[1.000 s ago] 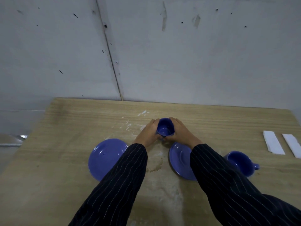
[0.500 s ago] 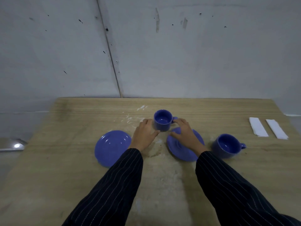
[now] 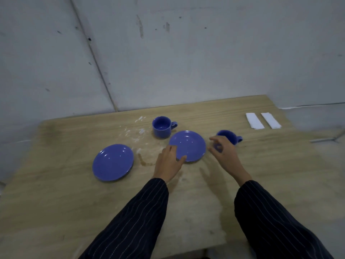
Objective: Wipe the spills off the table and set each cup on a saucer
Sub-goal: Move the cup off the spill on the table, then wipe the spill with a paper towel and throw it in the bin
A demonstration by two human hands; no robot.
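Two blue saucers lie on the wooden table (image 3: 56, 193): the left saucer (image 3: 113, 162) and the middle saucer (image 3: 190, 144), both bare. One blue cup (image 3: 161, 127) stands upright on the table just behind the middle saucer. A second blue cup (image 3: 228, 136) sits to its right, partly hidden by my right hand (image 3: 224, 154), which hovers with fingers spread and holds nothing. My left hand (image 3: 168, 163) is loosely open at the middle saucer's near-left rim, thumb over the edge. White spill specks (image 3: 133, 133) and a brown liquid streak (image 3: 144, 162) mark the table between the saucers.
Two folded white cloths (image 3: 254, 120) (image 3: 270, 120) lie side by side at the table's far right. A grey wall (image 3: 186, 62) runs right behind the table. A wide pale smear (image 3: 196, 202) covers the near tabletop between my sleeves.
Both hands have let go of the cup, which now stands on the table behind the middle saucer. The hands drew back toward me, to either side of that saucer.
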